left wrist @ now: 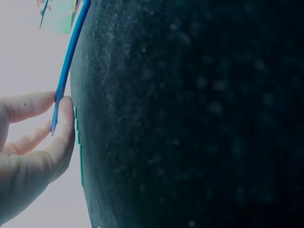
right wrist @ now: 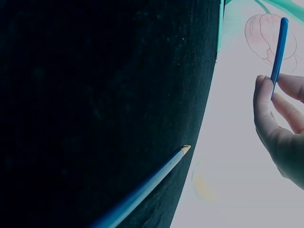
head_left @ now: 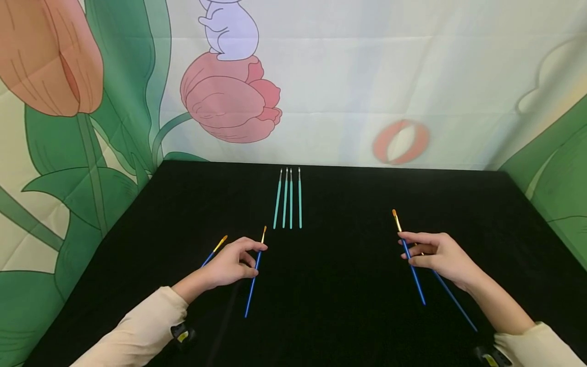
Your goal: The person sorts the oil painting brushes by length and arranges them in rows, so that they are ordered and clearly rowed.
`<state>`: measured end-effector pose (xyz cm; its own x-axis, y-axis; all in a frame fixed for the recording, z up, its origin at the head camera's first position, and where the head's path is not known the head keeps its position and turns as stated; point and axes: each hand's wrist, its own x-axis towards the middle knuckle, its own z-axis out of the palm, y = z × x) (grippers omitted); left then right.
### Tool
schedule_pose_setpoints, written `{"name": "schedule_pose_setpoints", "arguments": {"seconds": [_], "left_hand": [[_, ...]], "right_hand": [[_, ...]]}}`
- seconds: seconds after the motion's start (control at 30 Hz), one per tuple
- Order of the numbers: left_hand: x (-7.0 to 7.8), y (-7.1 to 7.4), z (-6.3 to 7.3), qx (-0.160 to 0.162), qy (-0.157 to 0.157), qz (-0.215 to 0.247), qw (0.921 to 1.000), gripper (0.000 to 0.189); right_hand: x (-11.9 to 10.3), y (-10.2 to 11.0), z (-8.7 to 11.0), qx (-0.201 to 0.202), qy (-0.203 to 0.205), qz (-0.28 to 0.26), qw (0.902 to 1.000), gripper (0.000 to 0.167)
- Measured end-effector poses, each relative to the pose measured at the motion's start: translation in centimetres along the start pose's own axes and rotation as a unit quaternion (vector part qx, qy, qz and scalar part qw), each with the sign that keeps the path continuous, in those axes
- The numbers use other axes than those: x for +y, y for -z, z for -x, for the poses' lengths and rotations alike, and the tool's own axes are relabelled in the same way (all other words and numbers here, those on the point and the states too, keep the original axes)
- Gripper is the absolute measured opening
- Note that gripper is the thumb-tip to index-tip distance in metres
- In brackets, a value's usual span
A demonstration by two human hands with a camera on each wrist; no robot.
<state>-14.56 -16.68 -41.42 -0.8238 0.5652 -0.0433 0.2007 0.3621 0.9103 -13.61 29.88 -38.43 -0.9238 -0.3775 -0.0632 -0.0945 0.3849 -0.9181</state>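
Observation:
My left hand (head_left: pixel 234 262) pinches a blue paintbrush (head_left: pixel 252 290) between thumb and fingers, its gold-brown bristle end pointing away from me. Another blue paintbrush (head_left: pixel 220 243) lies on the table just left of that hand, partly hidden behind it. On the right side, my right hand (head_left: pixel 442 257) pinches a blue paintbrush (head_left: pixel 415 272) with an orange-brown tip, also pointing away. Beneath this hand a further blue paintbrush (head_left: pixel 455 300) lies slanted on the cloth, its upper part covered by the fingers; the right wrist view shows this lying brush (right wrist: pixel 152 183) up close.
Several thin teal-handled brushes (head_left: pixel 291 204) lie side by side near the back middle of the black-covered table (head_left: pixel 339 306). Behind the table hangs a cloth backdrop (head_left: pixel 330 92) printed with flowers and leaves. Each sleeve has a dark wrist device (head_left: pixel 182 334) at its cuff.

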Motion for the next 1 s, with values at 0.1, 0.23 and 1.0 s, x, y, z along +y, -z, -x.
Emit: {"name": "schedule_pose_setpoints", "arguments": {"seconds": [0.1, 0.23, 1.0], "left_hand": [[0.0, -0.3, -0.2, 0.001, 0.003, -0.014, 0.9999, 0.049], [-0.2, -0.6, -0.5, -0.006, 0.010, -0.038, 0.9992, 0.050], [0.1, -0.6, -1.1, -0.029, 0.037, -0.102, 0.9937, 0.055]], "right_hand": [[0.0, -0.1, -0.1, -0.002, 0.003, -0.001, 1.0000, 0.055], [0.1, -0.3, -0.2, -0.008, 0.004, 0.001, 1.0000, 0.055], [-1.0, -3.0, -1.7, -0.082, -0.035, -0.062, 0.9941, 0.060]]}}
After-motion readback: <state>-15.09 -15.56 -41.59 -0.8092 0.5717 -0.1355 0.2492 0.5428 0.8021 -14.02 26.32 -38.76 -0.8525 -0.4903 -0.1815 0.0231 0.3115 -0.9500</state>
